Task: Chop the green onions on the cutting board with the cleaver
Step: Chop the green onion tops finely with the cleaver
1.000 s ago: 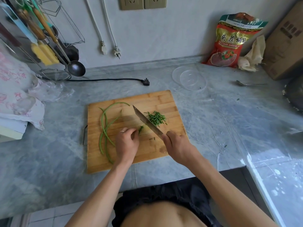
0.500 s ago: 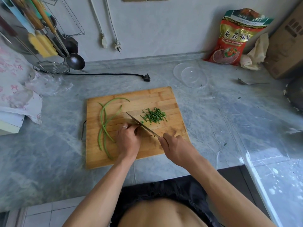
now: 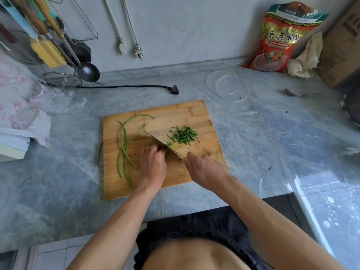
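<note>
My right hand [image 3: 204, 169] clenches the cleaver [image 3: 163, 144] handle, blade edge down on the board [image 3: 194, 114], while my left hand [image 3: 153, 162] curls over the onion stub beside the blade. I'd keep those knuckles tucked and feed the stub in small steps, judging by the cut pile [image 3: 183, 135] just right of the blade. Uncut onions [image 3: 124, 145] lie left; the stub and handle are hidden.

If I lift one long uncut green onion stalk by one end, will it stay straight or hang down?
Probably it droops: the uncut green onion stalks already lie in loose curves on the cutting board. They look thin, so likely light and easily pushed aside.
</note>
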